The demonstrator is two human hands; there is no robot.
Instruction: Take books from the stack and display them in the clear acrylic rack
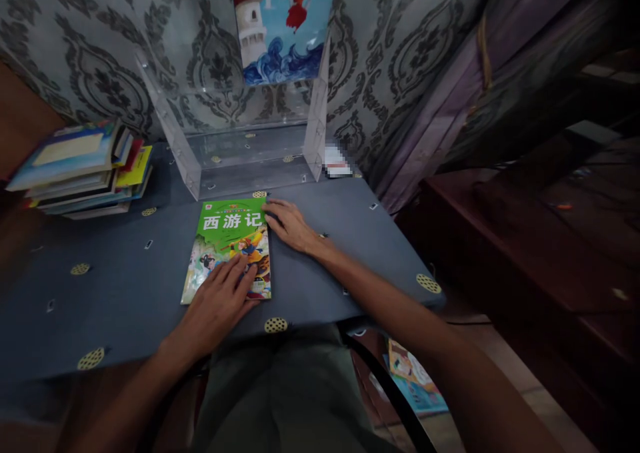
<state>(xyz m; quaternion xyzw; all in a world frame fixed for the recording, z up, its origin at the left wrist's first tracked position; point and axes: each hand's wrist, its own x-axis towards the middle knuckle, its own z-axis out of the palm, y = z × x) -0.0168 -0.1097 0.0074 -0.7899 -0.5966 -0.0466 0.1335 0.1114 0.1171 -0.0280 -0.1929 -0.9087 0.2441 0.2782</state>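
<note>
Green fills the upper part of the cover of a closed book (220, 236), which lies flat near the middle of the frame, its lower edge towards the wearer. Its title reads upright from the seat, so it seems placed to face the person.

The left hand (223, 289) is open and palm down across the lower part of the cover, fingers spread and grasping nothing; such a light, broad touch probably steadies the book against sliding on the cloth. The right hand (289, 226) is open too, loosely bent, its fingertips against the book's upper right edge; whether they catch under the cover cannot be told. Together the hands seem to brace it at two places well apart.

Beyond the book, a clear plastic stand (186, 166) sits towards the wall at the upper centre, apparently pushed back so the front of the blue-grey tablecloth (120, 293) gives working room. A stack of books (75, 173) lies at the left of the frame, well apart from both hands, perhaps set aside there so that it stays out of their way.
</note>
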